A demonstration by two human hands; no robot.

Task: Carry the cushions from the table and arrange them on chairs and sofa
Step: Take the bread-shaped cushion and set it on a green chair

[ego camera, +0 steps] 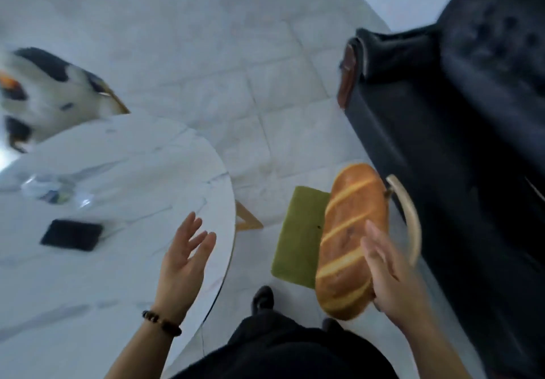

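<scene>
A long bread-shaped cushion [349, 240] lies along the back of a chair with a green seat [298, 231]. My right hand [389, 278] rests flat against the cushion's near right side, fingers straight. Over the edge of the white marble table [126, 160] my left hand [184, 257] hovers with spread fingers, holding nothing. A white plush cushion with black and orange patches [44, 95] sits at the table's far left, blurred.
A dark tufted sofa [460, 130] fills the right side, close behind the chair's curved wooden backrest [410, 219]. On the table lie a black phone [72, 234] and a clear plastic item [56, 189]. Pale tiled floor [236, 62] stretches between table and sofa.
</scene>
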